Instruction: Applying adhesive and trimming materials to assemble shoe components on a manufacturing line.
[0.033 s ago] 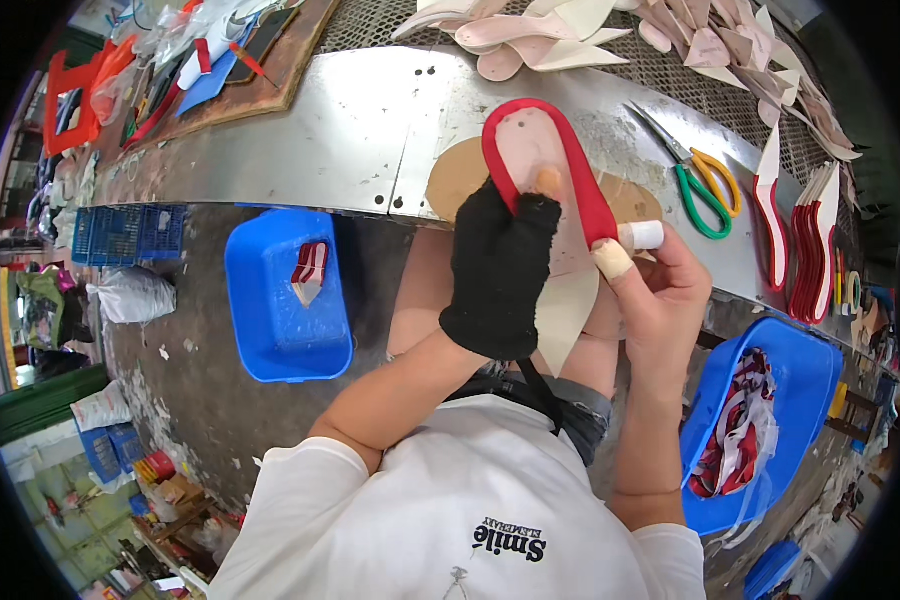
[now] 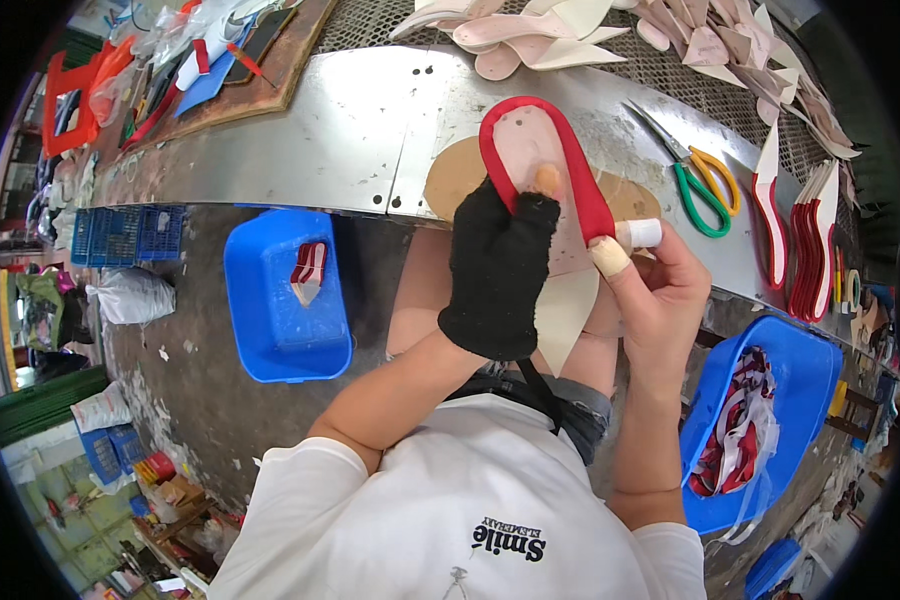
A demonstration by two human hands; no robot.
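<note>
A pale pink shoe insole [image 2: 530,143], with red edging [image 2: 577,150] round its heel end, is held up at the table's edge. My left hand [image 2: 503,265], in a black fingerless glove, grips it from below with the thumb pressed on its face. Its long pale tip [image 2: 570,312] hangs down toward my lap. My right hand [image 2: 660,285], with tape on thumb and forefinger, pinches the red edging on the insole's right side. Behind the insole, a flat brown pad [image 2: 452,180] lies partly hidden.
Scissors [image 2: 705,185] with green and yellow handles lie right of my hands, beside red-edged insoles [image 2: 815,240]. More insoles [image 2: 530,40] are heaped on the mesh [image 2: 370,25]. Blue tubs stand at left [image 2: 285,345] and right [image 2: 820,400]. A wooden board [image 2: 295,70] holds tools.
</note>
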